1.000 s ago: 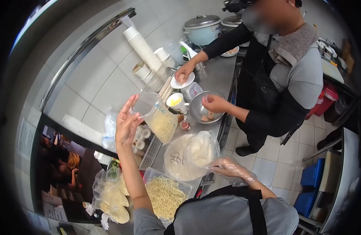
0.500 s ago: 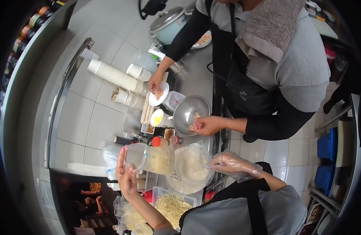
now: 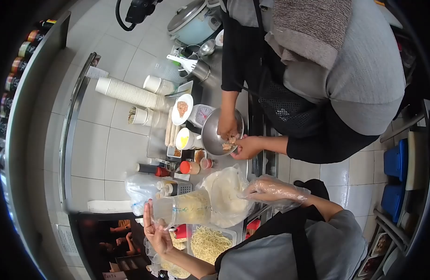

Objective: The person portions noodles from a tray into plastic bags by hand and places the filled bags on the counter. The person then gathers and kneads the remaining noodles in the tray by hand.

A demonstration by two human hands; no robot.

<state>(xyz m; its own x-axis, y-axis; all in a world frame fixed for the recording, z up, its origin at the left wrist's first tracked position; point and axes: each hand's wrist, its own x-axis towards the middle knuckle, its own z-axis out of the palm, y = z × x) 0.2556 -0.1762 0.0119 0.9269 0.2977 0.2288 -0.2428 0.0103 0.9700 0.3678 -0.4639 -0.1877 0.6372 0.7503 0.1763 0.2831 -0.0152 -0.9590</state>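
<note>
The left hand (image 3: 158, 234) curls at the mouth of a clear bag (image 3: 183, 207) with pale contents, two fingers raised at its rim, and the bag reaches from there toward the right hand (image 3: 276, 192). The right hand, in a thin plastic glove, has its fingers close together at the near edge of a clear sack (image 3: 219, 212) of something white, though I cannot tell whether they pinch it. Just right of the left wrist sits a tub (image 3: 234, 233) of noodles (image 3: 210, 243); beyond the right hand, a co-worker's hands (image 3: 228, 128) meet at a bowl (image 3: 211, 135).
</note>
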